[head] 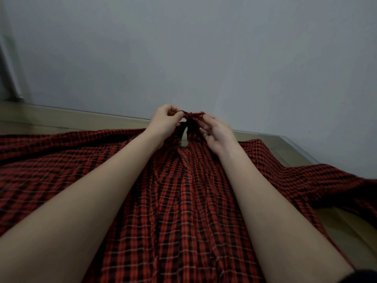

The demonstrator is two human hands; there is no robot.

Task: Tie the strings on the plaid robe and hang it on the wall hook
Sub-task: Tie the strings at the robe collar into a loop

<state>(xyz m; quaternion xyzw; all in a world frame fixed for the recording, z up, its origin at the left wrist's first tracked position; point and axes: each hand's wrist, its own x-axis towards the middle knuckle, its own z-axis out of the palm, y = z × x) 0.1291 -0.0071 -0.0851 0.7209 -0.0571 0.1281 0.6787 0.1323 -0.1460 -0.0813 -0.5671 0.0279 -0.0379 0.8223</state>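
A red and black plaid robe [183, 201] lies spread flat on the floor, reaching from the near edge of the view to the wall. At its far end, both hands meet over the robe's strings [193, 115]. My left hand [166, 121] pinches one end of the strings between thumb and fingers. My right hand [216, 132] holds the other side, its fingers partly spread and its fingertips on the fabric. The strings form a small bunched loop between the hands. No wall hook is in view.
A plain grey wall [204, 58] rises just behind the hands. Wooden floor [51, 119] shows to the left and at the right [336, 231] of the robe. A pale door frame or corner [8, 68] stands at the far left.
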